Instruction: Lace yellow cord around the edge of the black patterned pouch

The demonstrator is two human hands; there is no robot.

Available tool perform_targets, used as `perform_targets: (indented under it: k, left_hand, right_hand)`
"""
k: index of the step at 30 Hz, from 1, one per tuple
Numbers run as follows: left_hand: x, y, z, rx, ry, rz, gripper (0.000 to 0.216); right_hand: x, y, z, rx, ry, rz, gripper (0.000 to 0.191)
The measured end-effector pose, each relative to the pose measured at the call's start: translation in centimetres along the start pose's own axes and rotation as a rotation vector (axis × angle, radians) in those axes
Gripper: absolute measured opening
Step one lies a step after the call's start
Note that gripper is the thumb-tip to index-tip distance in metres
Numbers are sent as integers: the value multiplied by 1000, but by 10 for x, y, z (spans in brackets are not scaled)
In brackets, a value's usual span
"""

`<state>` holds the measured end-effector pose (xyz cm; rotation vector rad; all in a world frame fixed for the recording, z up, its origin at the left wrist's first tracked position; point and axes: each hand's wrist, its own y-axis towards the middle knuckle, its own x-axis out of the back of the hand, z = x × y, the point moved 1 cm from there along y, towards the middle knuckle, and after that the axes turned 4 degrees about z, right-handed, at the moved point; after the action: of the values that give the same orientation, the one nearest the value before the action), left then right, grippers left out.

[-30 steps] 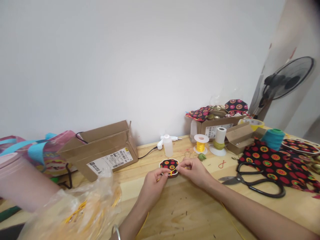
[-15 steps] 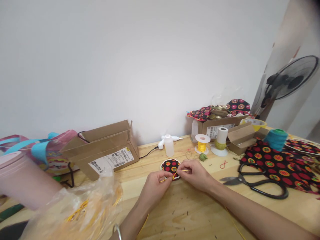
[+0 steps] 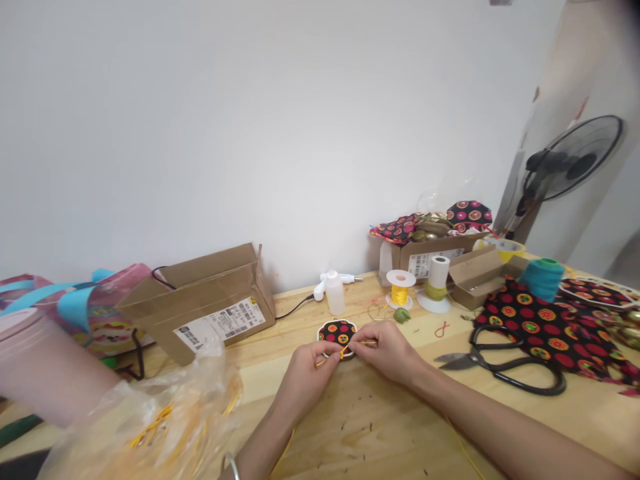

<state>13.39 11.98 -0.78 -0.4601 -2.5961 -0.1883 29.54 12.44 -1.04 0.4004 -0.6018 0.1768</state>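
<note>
Between both hands runs a thin yellow cord (image 3: 344, 351), with a small loop or knot at the fingertips. My left hand (image 3: 311, 370) pinches it from the left, thumb and forefinger together. From the right, my right hand (image 3: 384, 350) pinches the same cord close by, and a short length sticks out past its fingers. Just behind the fingertips lies a round patterned fabric piece (image 3: 337, 331), black with red and yellow flowers and a pale rim; the hands partly cover it. Yellow strands also trail down beside both forearms.
Black-handled scissors (image 3: 520, 367) lie at right beside patterned cloth (image 3: 530, 327). Behind stand a bottle (image 3: 335, 297), a yellow cord spool (image 3: 400, 293), a green cord spool (image 3: 435, 293) and teal thread (image 3: 543, 280). A cardboard box (image 3: 215, 293) and plastic bag (image 3: 200, 413) are at left.
The view has shifted slightly, moving the whole scene a little left. Both hands keep their pinch on the yellow cord, with hardly any movement of the fingers.
</note>
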Motion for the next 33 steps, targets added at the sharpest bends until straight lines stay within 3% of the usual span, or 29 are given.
perform_targets:
  k: [8,14,26,33]
  left_hand:
    - [-1,1,4,99,-52,-58,27]
    - [-1,1,2,142,-83,-28,27]
    - [-1,2,1,74,-63,-42,26]
    - [-3,-1,-3,123,-107,-40,24]
  right_hand:
    - [3,0,4,30,-15,-9,17]
    - [4,-1,7,74,-52,2,16]
    - [6,-1,9,123,-103,-32,15]
    - [4,-3,11,153,-78,-10,15]
